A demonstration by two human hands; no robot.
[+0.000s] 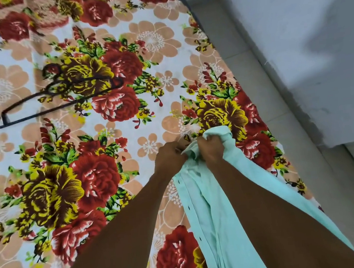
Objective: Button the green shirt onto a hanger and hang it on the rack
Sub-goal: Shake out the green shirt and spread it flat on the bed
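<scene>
A pale mint-green shirt (205, 214) hangs down between my forearms above the bed, its button strip with dark buttons facing left. My left hand (169, 158) pinches the shirt's top edge near the collar. My right hand (211, 148) is closed around bunched collar fabric beside it; the two hands nearly touch. A black hanger (57, 96) lies flat on the bed at the upper left, well away from both hands. No rack is in view.
The bed is covered with a floral sheet (97, 143) in red, yellow and peach. Its right edge runs diagonally beside a grey wall (315, 41) and a pale ledge (260, 76).
</scene>
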